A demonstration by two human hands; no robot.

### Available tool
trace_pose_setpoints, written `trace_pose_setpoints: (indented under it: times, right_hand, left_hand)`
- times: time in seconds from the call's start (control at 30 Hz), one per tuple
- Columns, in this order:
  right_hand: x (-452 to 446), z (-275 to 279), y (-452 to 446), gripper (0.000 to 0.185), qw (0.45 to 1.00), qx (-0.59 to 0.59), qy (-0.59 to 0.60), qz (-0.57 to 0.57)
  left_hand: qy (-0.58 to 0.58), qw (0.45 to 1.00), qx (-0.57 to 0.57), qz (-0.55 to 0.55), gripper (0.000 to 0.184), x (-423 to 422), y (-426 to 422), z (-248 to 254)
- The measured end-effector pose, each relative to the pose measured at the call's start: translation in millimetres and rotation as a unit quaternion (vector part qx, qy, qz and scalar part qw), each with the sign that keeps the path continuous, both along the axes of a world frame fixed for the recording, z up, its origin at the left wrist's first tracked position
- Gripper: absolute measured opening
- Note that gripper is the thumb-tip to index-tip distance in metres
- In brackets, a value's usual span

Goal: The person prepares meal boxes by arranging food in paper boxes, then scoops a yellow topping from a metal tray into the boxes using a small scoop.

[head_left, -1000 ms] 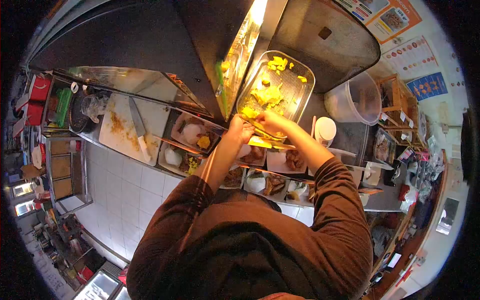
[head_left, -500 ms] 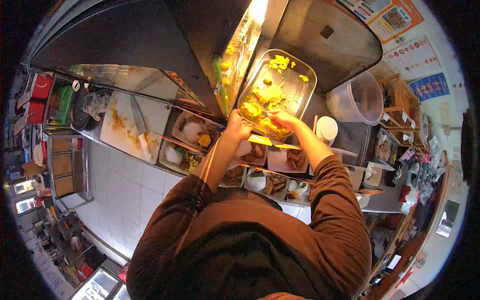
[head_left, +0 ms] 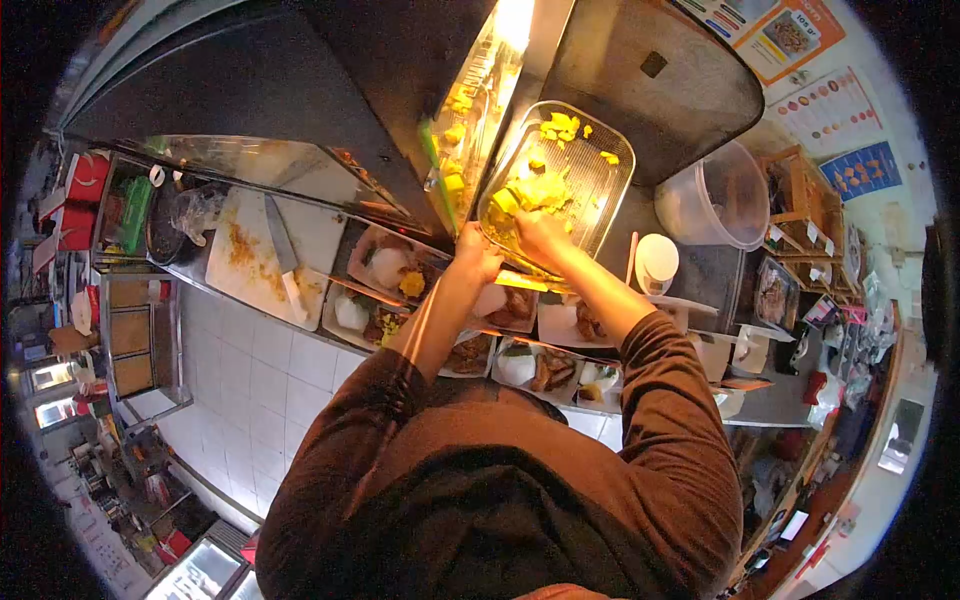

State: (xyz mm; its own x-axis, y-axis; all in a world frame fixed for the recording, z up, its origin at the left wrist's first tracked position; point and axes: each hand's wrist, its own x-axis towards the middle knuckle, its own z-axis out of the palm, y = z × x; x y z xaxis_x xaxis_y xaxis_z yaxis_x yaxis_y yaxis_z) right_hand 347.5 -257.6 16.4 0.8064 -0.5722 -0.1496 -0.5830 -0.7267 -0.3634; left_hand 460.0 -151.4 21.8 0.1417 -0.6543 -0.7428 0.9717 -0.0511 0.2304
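Can't tell grip of right hand, clamped or loose; reaches into near end of tray, at yellow food. Can't read grip of left hand either, at tray's near-left corner. Nearer, see boxes with white mounds and brown pieces, partly covered by forearms.

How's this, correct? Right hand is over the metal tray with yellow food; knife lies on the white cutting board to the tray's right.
Wrong side: the head view shows the knife on the white cutting board left of the metal tray with yellow food. The right hand over the tray is correct.
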Motion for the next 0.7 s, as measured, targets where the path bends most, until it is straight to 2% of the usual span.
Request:
trace_pose_setpoints:
  times: [0.03,0.1,0.13,0.23,0.27,0.37,0.43,0.47,0.5,0.53,0.57,0.63,0.67,0.7]
  right_hand:
    - [2.6,-1.0,3.2,0.022,1.0,0.0,-0.001,0.001]
    - [6.3,-7.8,7.5,0.019,0.997,0.007,-0.01,0.079]
    - [9.1,-14.8,8.2,0.021,0.994,0.039,0.057,0.08]
    - [3.5,-14.8,17.6,0.019,0.991,0.023,0.034,0.128]
    - [7.9,-14.5,17.7,0.018,0.974,0.008,0.095,0.206]
    - [6.4,-41.2,13.5,0.019,0.985,0.061,0.058,0.15]
    - [6.5,-52.6,-1.6,0.02,0.982,0.068,0.023,0.176]
    - [4.4,-32.4,-7.6,0.019,0.981,0.126,0.051,0.138]
    - [1.6,-20.0,-15.2,0.019,0.975,0.184,0.078,0.1]
    - [-7.1,-39.1,-29.4,0.023,0.979,0.159,0.052,0.113]
    - [-12.1,-32.2,-33.8,0.023,0.98,0.158,0.052,0.113]
    - [-21.5,-10.5,-38.8,0.027,0.943,0.33,0.031,-0.003]
    - [-25.5,-20.2,-46.6,0.03,0.888,0.445,0.08,-0.083]
    - [-32.2,-28.0,-49.5,0.029,0.856,0.51,0.037,-0.081]
  left_hand:
    - [0.003,1.0,0.013,0.004,0.062,-0.5,-0.4,3.8]
    - [0.001,0.996,0.087,0.009,0.061,2.2,-4.1,-3.9]
    - [-0.002,0.994,0.111,0.011,0.06,2.0,-6.6,-8.2]
    - [0.008,0.998,0.064,0.01,0.058,8.4,-7.0,-45.0]
    - [-0.019,0.997,0.073,-0.017,0.058,9.6,-7.3,-44.2]
    - [-0.016,0.998,0.053,-0.011,0.059,6.1,-6.8,-32.7]
    - [-0.001,0.998,0.061,-0.003,0.06,4.9,-7.7,-22.7]
    - [-0.003,0.998,0.069,-0.013,0.059,5.9,-8.0,-27.3]
    - [-0.006,0.997,0.077,-0.022,0.058,7.3,-7.6,-10.7]
    - [-0.008,0.996,0.087,0.02,0.054,2.5,-9.1,6.2]
    - [-0.008,0.996,0.086,0.02,0.054,2.0,-10.2,17.3]
    - [-0.002,0.997,0.065,0.045,0.043,-1.0,-10.5,22.9]
    - [-0.003,0.997,0.054,0.05,0.041,-2.6,-10.3,23.6]
    - [-0.003,0.998,0.043,0.055,0.039,-4.2,-10.2,22.0]
